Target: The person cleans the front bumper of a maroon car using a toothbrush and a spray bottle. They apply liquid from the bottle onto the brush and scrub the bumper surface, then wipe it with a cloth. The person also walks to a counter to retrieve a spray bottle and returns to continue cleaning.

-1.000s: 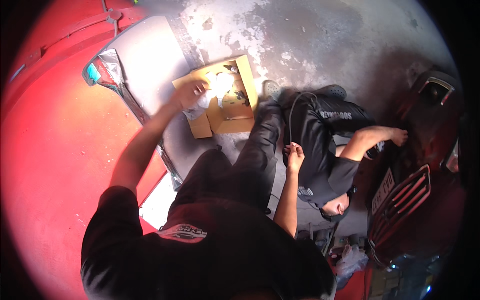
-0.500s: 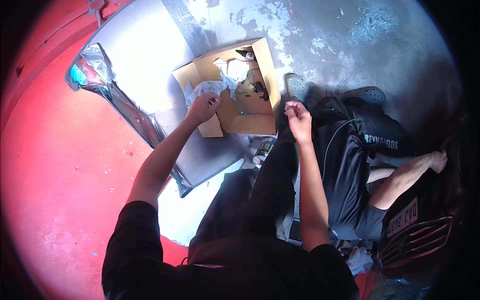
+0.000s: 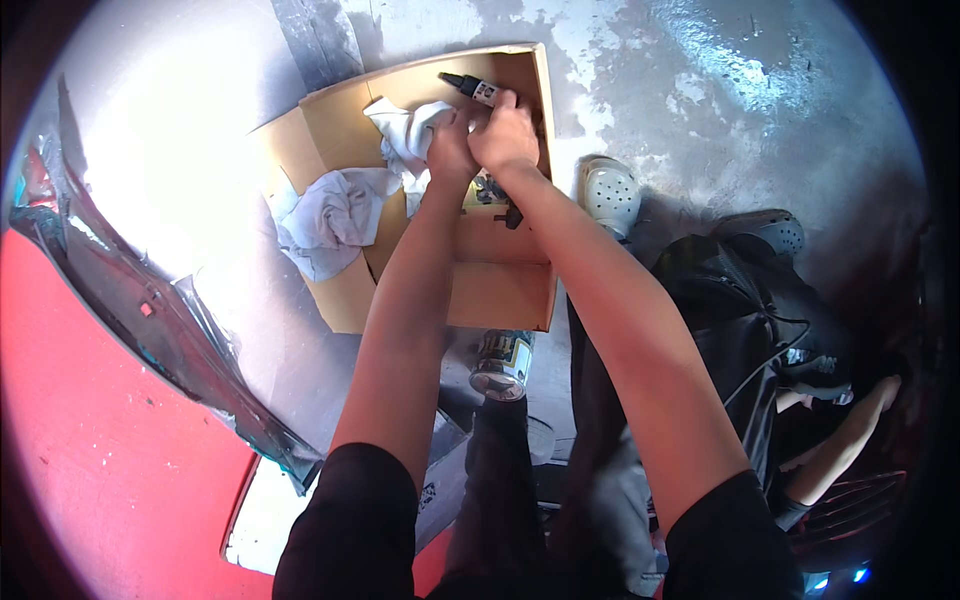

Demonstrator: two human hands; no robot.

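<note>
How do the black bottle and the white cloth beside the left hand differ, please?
Colour: the black bottle is dark with a pale label, while the white cloth looks plain.
Shape: the bottle is slim with a tapered tip; the cloth is limp and creased.
Place: the bottle is by the right hand, the cloth by the left hand.
Both appear within the cardboard box.

Wears black short sleeves (image 3: 345, 530), plain cloth on visible part; forearms (image 3: 400, 310) bare, left hand (image 3: 452, 150) and right hand (image 3: 506, 138) ungloved; dark trousers (image 3: 498, 480).
</note>
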